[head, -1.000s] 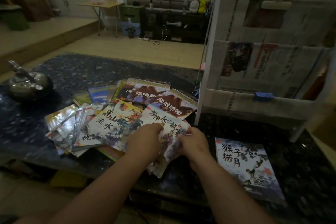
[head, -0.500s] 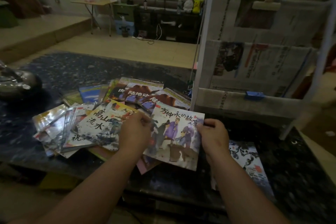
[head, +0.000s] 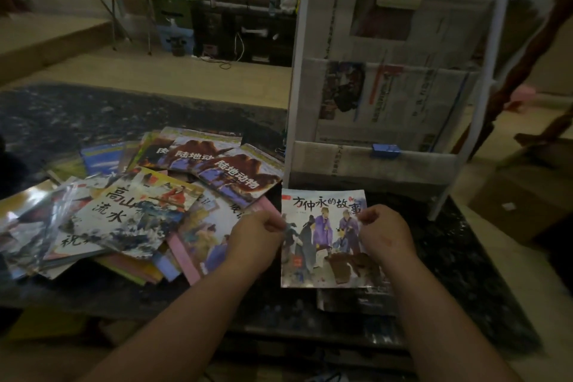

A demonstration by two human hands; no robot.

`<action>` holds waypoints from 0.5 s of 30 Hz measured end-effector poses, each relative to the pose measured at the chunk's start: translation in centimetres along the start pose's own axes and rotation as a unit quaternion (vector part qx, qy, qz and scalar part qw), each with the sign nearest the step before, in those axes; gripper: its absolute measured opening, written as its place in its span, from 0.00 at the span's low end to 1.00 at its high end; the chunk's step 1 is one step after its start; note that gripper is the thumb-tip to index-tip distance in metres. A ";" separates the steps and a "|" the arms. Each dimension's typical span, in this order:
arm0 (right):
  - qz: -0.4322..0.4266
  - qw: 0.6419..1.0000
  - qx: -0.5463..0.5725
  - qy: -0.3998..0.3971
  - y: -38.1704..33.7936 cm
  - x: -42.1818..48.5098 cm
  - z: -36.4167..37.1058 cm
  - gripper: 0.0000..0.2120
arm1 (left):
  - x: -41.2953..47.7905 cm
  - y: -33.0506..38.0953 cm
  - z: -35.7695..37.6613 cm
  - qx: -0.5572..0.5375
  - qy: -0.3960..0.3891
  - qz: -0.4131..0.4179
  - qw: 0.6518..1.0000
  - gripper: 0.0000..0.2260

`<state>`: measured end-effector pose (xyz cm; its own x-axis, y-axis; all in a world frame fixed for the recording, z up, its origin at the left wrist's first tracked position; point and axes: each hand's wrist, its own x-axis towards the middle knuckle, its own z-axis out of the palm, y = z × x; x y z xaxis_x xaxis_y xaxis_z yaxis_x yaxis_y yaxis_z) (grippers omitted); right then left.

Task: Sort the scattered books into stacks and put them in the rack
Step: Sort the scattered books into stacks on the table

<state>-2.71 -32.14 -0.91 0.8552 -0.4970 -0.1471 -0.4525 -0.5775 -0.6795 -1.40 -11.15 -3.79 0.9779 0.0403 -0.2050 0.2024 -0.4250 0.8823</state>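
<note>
Purple-figured book point(head: 322, 226) pinched at both side edges by your left hand point(head: 257, 239) and right hand point(head: 384, 236), directly over lone book point(head: 356, 302) on table point(head: 465, 257); rack point(head: 356, 164) just ahead, nearer your right.

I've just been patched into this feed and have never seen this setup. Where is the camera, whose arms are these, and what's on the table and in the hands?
There is no machine here. These are a person's bare arms, filmed by one wide-angle camera worn on their head, looking forward and down. The left hand and right hand each pinch a side edge of one picture book, holding it over a second book that lies on the dark table. To the left lies a loose pile of books, overlapping one another. Behind stands a white rack lined with newspaper.
</note>
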 end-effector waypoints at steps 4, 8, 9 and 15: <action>0.017 0.999 -0.048 0.019 1.8 0.2 -1.2 0.06 | -0.5 0.3 2.3 -0.006 -0.035 0.006 0.999 0.08; 0.026 0.992 -0.119 -0.013 3.2 0.8 -2.2 0.10 | -0.9 0.6 4.1 0.024 -0.044 0.030 0.998 0.09; 0.029 0.991 -0.132 -0.022 3.5 1.0 -2.4 0.10 | -1.0 0.6 4.5 0.026 -0.051 0.031 0.998 0.09; 0.080 0.981 -0.173 -0.036 4.2 1.3 -2.4 0.13 | -1.5 0.3 5.6 0.048 -0.083 0.036 0.995 0.11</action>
<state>-4.09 -36.73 -2.19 0.7765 -0.5591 -0.2908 -0.6302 -0.6874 -0.3611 -3.11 -16.43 -5.63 0.9662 -0.1396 -0.2169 0.1186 -0.5061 0.8543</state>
